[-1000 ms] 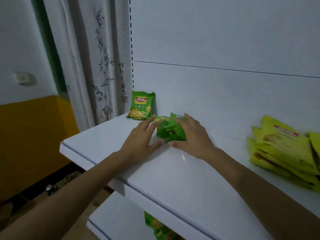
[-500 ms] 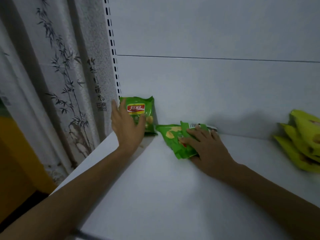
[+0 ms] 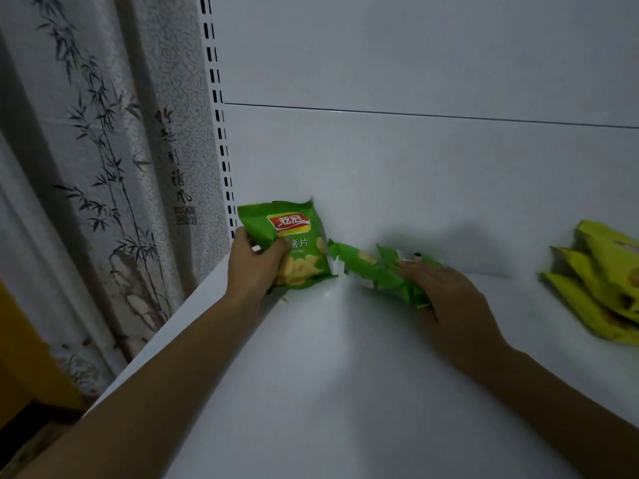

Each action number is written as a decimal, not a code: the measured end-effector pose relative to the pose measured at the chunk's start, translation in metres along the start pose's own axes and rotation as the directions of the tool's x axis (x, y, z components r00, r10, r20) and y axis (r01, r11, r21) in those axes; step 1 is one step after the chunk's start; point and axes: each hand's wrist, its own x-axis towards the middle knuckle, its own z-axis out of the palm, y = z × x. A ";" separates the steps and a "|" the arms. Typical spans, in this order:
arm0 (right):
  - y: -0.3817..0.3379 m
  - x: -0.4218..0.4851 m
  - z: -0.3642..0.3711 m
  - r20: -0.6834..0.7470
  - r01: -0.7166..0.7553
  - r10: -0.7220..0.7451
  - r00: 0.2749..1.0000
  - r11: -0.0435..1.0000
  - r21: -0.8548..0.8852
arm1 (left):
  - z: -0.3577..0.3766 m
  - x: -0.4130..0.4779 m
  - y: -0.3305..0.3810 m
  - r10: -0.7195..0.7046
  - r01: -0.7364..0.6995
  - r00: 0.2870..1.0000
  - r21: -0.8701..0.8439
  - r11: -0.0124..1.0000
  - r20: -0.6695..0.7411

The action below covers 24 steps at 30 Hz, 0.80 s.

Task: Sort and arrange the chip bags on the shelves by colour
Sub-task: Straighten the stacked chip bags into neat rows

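Observation:
A green chip bag with a red logo (image 3: 297,236) stands against the back panel at the left end of the white shelf (image 3: 339,392). My left hand (image 3: 254,267) grips its lower left side, thumb across the front. To its right, green chip bags (image 3: 377,271) lie flat on the shelf. My right hand (image 3: 446,299) rests on top of them with fingers spread and fairly straight. A stack of yellow-green chip bags (image 3: 601,285) lies at the shelf's right side.
The white back panel (image 3: 415,167) rises behind the shelf, with a slotted upright (image 3: 221,133) at its left edge. A patterned curtain (image 3: 103,167) hangs left of the shelf. An orange wall (image 3: 24,357) shows low on the left.
My left hand has closed round the standing green bag, which it only touched before. My right hand stays on the flat green bags. The view has moved closer to the shelf corner.

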 end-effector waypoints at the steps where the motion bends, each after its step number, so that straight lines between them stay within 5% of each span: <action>1: 0.001 0.000 -0.004 -0.055 -0.094 0.096 0.994 0.995 0.039 | 0.004 -0.007 0.006 -0.003 0.005 1.000 -0.069 0.998 0.028; 4: 0.009 0.001 -0.014 -0.188 -0.200 0.221 0.957 0.971 0.128 | 0.021 -0.036 0.019 -0.065 0.104 0.972 -0.167 0.980 0.224; 7: 0.006 0.007 -0.027 -0.266 0.050 -0.069 0.962 0.996 -0.075 | 0.034 -0.053 0.011 -0.142 0.225 0.930 -0.219 0.949 0.340; 10: -0.007 0.009 -0.028 -0.169 0.280 -0.336 0.927 0.917 -0.285 | 0.041 -0.058 0.008 -0.170 0.329 0.880 -0.310 0.892 0.443; 13: -0.018 0.007 -0.014 -0.092 0.394 -0.453 0.887 0.845 -0.362 | 0.042 -0.058 0.009 -0.134 0.331 0.856 -0.331 0.884 0.499; 20: -0.019 0.003 -0.009 -0.042 0.386 -0.427 0.903 0.850 -0.358 | 0.038 -0.057 0.005 -0.138 0.395 0.783 -0.312 0.864 0.607; 24: -0.014 0.002 -0.004 0.038 0.366 -0.365 0.930 0.914 -0.174 | 0.040 -0.060 0.004 -0.054 0.255 0.847 -0.315 0.914 0.529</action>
